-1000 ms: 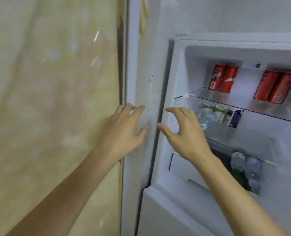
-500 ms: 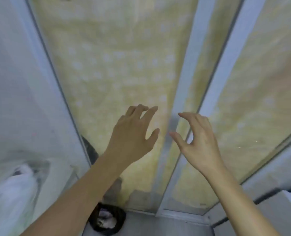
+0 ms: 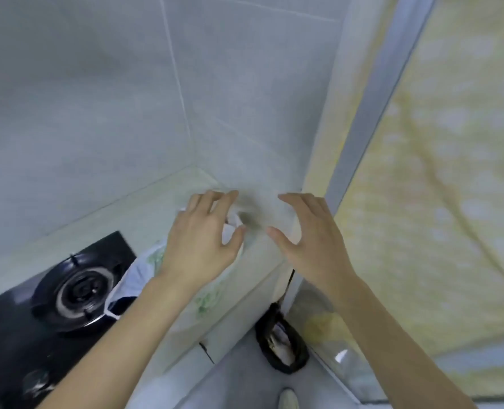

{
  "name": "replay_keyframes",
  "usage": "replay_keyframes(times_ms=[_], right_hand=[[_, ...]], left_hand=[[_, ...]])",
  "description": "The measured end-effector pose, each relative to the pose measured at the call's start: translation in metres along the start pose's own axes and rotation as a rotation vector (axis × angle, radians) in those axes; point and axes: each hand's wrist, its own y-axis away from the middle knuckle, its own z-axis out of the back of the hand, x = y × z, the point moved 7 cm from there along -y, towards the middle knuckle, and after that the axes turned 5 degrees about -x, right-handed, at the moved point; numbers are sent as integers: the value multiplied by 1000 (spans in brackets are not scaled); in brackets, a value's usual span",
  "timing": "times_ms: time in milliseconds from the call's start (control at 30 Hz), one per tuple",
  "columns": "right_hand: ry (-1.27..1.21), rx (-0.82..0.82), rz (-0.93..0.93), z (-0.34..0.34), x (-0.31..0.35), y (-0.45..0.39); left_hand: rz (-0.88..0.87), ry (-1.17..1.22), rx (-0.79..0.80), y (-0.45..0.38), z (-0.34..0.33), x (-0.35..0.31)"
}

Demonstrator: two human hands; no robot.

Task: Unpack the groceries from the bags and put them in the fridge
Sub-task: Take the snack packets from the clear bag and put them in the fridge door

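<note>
since a second ago we have swung away from the open fridge, past the yellow-curtained sliding door (image 3: 451, 172), and now face the tiled kitchen corner; the fridge is out of view. both of our hands have travelled with us and are held out in front, empty.

our left hand (image 3: 203, 240) hangs with fingers spread just above a white plastic bag (image 3: 144, 270) that sits on the pale tabletop (image 3: 144, 208), right beside the black gas stove (image 3: 67, 290). we cannot tell whether the hand touches the bag yet; the picture is blurred there. our right hand (image 3: 309, 240) is open too, thumb and fingers apart, near the tabletop's corner and clamped on nothing.

we judge this as the turn back for the next item: the bag looks partly full, so groceries likely remain, though its contents are hidden. next comes opening the bag's mouth with both hands. a dark bin (image 3: 283, 340) stands on the floor below the tabletop's edge.
</note>
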Motion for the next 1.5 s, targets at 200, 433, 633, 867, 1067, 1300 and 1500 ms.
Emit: replay_keyframes(times_ms=[200,433,633,867,1067,1300,1500], right_hand=[[-151,213,142,-115,-1,-34],[-77,510,133,-244,-58,-5],[22,810,22,-324,-96,24],[-17,857,50,-388,-70,56],[-15,766,146,-446,-42,52],[-53,575,238,-528,-7,-26],[-15,467,198,-578,14,-88]], left_hand=[[278,-185,31,31,-34,83],[544,-301,201,96,-130,123],[683,-317,406,137,-200,183],[600,-277,513,171,-244,245],[466,-330,475,160,-243,301],[409,-420,412,84,-237,396],[504,-435,349,26,-233,463]])
